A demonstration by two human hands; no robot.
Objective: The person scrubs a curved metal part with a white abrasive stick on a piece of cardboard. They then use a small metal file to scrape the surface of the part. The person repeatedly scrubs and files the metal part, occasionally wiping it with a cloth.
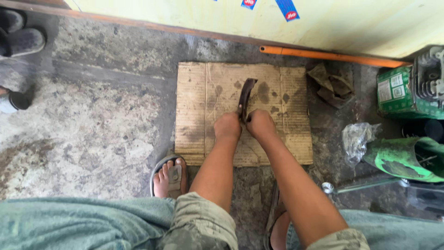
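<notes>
**Curved metal part gripped by both hands over cardboard**

Curved metal part point(246, 95): dark, rusty-looking, arc-shaped. Lower end sits between the two fists; upper end arcs away toward the wall. Lies over the middle of a cardboard sheet point(203, 92).

Left hand point(227, 126): clenched, knuckles up, closed against the left side of the part's lower end. Right hand point(260, 124): clenched likewise on the right side, just beside the left. Both grasp the part; fingertips hidden beneath the fists.

Cardboard sheet: flat on the concrete floor point(92, 120), marked with dark oily spots near the part.

Near edge: a sandalled foot point(169, 177) just touching the cardboard's lower left corner; knees in grey-green trousers frame the bottom.

Right of the cardboard: crumpled dirty rag point(334, 84), clear plastic bag point(357, 139), green box point(394, 92) with an engine cylinder point(431, 74) beside it. Orange rod point(323, 55) lies along the foot of the yellow wall point(185, 11).

Far left: dark footwear point(21, 39), well apart.
</notes>
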